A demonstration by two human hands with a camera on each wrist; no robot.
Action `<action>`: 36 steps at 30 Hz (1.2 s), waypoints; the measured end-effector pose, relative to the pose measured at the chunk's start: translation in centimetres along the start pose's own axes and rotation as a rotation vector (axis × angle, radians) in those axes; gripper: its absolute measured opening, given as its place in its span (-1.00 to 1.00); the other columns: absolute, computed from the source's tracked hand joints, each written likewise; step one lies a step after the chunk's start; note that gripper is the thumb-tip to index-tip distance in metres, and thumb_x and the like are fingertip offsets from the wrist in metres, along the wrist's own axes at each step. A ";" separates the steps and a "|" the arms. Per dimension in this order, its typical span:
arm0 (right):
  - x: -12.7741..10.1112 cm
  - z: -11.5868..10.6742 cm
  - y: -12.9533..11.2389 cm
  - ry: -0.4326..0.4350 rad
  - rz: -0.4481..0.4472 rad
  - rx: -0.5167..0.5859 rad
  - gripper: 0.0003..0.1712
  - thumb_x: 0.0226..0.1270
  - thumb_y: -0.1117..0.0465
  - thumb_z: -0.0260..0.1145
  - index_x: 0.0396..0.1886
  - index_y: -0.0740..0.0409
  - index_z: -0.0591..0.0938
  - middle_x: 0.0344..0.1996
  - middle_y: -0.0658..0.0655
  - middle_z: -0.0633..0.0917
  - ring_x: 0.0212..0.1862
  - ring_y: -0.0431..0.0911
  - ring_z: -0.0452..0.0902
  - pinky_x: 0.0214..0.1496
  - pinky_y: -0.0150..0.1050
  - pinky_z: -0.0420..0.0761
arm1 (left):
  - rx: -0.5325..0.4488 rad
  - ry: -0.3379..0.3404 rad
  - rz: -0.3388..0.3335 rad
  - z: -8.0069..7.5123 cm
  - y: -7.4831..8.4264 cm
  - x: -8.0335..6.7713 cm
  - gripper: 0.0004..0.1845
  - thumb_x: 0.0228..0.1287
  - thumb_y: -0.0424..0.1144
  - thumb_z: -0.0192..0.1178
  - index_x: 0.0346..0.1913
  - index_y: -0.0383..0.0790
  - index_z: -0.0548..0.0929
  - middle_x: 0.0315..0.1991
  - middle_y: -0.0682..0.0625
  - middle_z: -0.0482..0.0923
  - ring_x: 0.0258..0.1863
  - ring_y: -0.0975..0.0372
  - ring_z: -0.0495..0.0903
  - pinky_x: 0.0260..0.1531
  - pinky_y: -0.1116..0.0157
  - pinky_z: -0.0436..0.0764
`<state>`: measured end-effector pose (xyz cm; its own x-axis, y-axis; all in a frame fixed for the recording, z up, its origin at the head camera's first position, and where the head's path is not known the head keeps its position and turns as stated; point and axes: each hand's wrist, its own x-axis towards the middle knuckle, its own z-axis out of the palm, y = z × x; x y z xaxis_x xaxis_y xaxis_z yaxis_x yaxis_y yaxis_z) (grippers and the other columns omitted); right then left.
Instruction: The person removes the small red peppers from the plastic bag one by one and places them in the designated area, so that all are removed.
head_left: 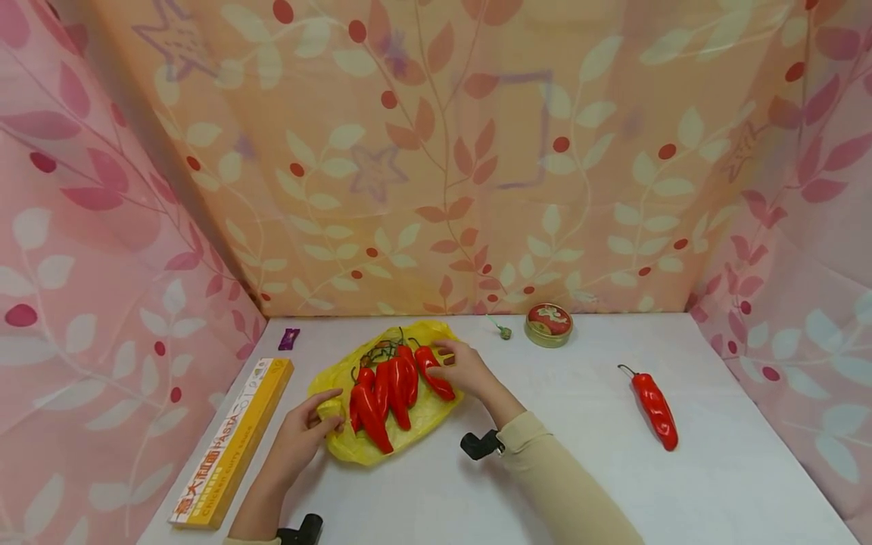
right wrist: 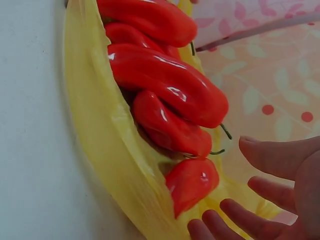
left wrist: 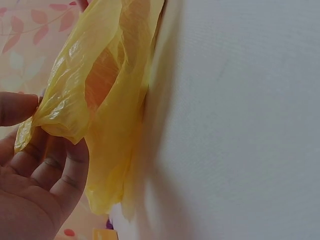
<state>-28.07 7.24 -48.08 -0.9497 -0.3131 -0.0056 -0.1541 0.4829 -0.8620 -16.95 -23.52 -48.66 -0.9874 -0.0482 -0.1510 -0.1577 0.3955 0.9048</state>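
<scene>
Several glossy red chili peppers (head_left: 400, 382) lie on a spread yellow plastic bag (head_left: 364, 452), their dark stems pointing toward the back wall. On the bag's left side, my left hand (head_left: 303, 430) pinches its edge between thumb and fingers; the left wrist view shows the crumpled bag (left wrist: 107, 145) there. My right hand (head_left: 468, 369) is at the bag's right side, beside the rightmost pepper (head_left: 434, 372). In the right wrist view its fingers (right wrist: 240, 215) are spread and slightly bent, with no pepper between them. Whether the fingertips touch the bag I cannot tell.
A single red pepper (head_left: 655, 411) lies on the white table (head_left: 545, 469) at right. Toward the back are a round red-and-gold tin (head_left: 549, 325), a small green item (head_left: 504, 331) and a purple wrapped candy (head_left: 289, 338). A yellow pasta box (head_left: 232, 446) lies left; patterned cloth walls surround the table.
</scene>
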 end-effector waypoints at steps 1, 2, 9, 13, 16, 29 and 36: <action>0.1 0.2 0.0 0.004 0.002 0.001 -0.37 0.30 0.15 0.46 0.34 0.20 0.53 0.18 0.33 0.62 0.13 0.20 0.61 0.17 0.05 0.64 | -0.002 -0.002 0.001 0.0 0.0 0.0 -0.51 0.41 -0.26 0.25 0.38 -0.03 0.51 -0.17 -0.13 0.65 -0.36 0.16 0.47 -0.44 0.42 0.51; 0.1 0.4 0.0 0.007 0.007 0.004 -0.37 0.30 0.16 0.46 0.34 0.20 0.52 0.18 0.34 0.62 0.13 0.20 0.61 0.16 0.05 0.64 | -0.007 -0.002 0.002 0.0 0.0 0.0 -0.51 0.42 -0.27 0.24 0.37 -0.04 0.51 -0.17 -0.13 0.66 -0.36 0.16 0.48 -0.43 0.42 0.52; 0.4 1.6 0.2 0.009 0.072 -0.034 -0.32 0.29 0.15 0.46 0.38 0.13 0.49 0.19 0.28 0.61 0.17 0.15 0.58 0.16 0.03 0.65 | -0.014 -0.002 0.001 0.1 0.1 0.0 -0.51 0.41 -0.30 0.23 0.37 -0.06 0.52 -0.18 -0.12 0.69 -0.34 0.16 0.54 -0.38 0.41 0.58; 0.8 2.4 0.5 0.017 0.105 -0.101 -0.28 0.25 0.18 0.48 0.40 0.09 0.47 0.14 0.23 0.64 0.13 0.10 0.57 0.15 -0.01 0.65 | -0.019 -0.001 -0.004 0.1 0.0 0.0 -0.51 0.41 -0.30 0.23 0.37 -0.06 0.52 -0.16 -0.12 0.69 -0.31 0.16 0.56 -0.34 0.41 0.60; 0.8 2.7 0.5 0.019 0.140 -0.109 -0.21 0.21 0.22 0.51 0.43 0.07 0.43 0.14 0.22 0.64 0.12 0.08 0.56 0.13 -0.01 0.67 | -0.021 -0.002 -0.009 0.2 -0.1 0.1 -0.51 0.42 -0.30 0.23 0.37 -0.06 0.52 -0.16 -0.12 0.68 -0.31 0.16 0.55 -0.35 0.41 0.60; -0.2 1.9 -0.9 -0.018 0.133 -0.046 -0.35 0.28 0.11 0.46 0.31 0.24 0.51 0.02 0.21 0.65 -0.03 0.03 0.58 0.02 -0.07 0.71 | -0.024 -0.005 0.008 0.2 0.1 0.1 -0.51 0.42 -0.31 0.23 0.37 -0.07 0.52 -0.17 -0.13 0.67 -0.32 0.16 0.55 -0.35 0.41 0.60; -1.5 0.2 -2.3 -0.040 0.082 -0.015 -0.18 0.29 0.02 0.46 0.49 0.05 0.36 0.01 0.22 0.64 -0.08 0.00 0.60 -0.18 -0.16 0.75 | -0.016 0.000 0.009 0.2 0.1 0.1 -0.52 0.42 -0.29 0.23 0.37 -0.05 0.52 -0.18 -0.15 0.64 -0.35 0.16 0.49 -0.42 0.42 0.53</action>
<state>-26.22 6.42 -46.16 -0.9477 -0.3045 -0.0960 -0.0810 0.5200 -0.8503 -17.05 -23.28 -48.62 -0.9887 -0.0444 -0.1432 -0.1492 0.3816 0.9122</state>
